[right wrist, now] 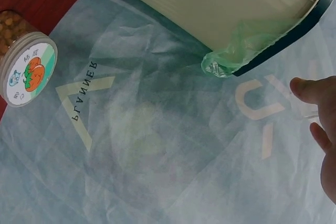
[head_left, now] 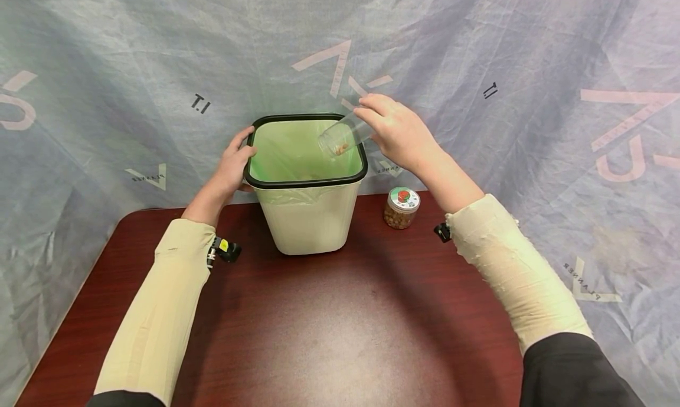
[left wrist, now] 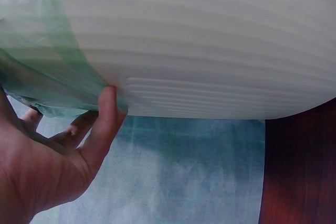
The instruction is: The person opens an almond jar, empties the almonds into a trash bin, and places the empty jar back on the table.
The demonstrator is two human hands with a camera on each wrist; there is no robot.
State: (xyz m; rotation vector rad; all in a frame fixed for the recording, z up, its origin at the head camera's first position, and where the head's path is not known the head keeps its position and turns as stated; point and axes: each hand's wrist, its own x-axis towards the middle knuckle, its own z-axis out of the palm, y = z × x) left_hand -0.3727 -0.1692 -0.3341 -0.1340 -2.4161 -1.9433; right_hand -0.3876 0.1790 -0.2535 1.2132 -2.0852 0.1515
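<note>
A cream waste bin (head_left: pixel 308 218) with a black rim and a green liner (head_left: pixel 289 153) stands at the back of the dark red table (head_left: pixel 329 324). My left hand (head_left: pixel 234 162) grips the bin's left rim. In the left wrist view its thumb (left wrist: pixel 102 124) presses the liner (left wrist: pixel 31 66) against the bin wall (left wrist: pixel 210 51). My right hand (head_left: pixel 395 132) holds a clear jar (head_left: pixel 342 138) tilted mouth-down over the bin's right side, with a few brown pieces near its mouth. The right wrist view shows only that hand's fingertips (right wrist: pixel 320 124) beside the bin's corner (right wrist: pixel 220 3).
A small lidded jar (head_left: pixel 402 207) of brown pieces stands on the table just right of the bin, and appears again as the lidded jar (right wrist: pixel 23 61) in the right wrist view. A pale printed sheet (head_left: pixel 478 70) hangs behind and around the table.
</note>
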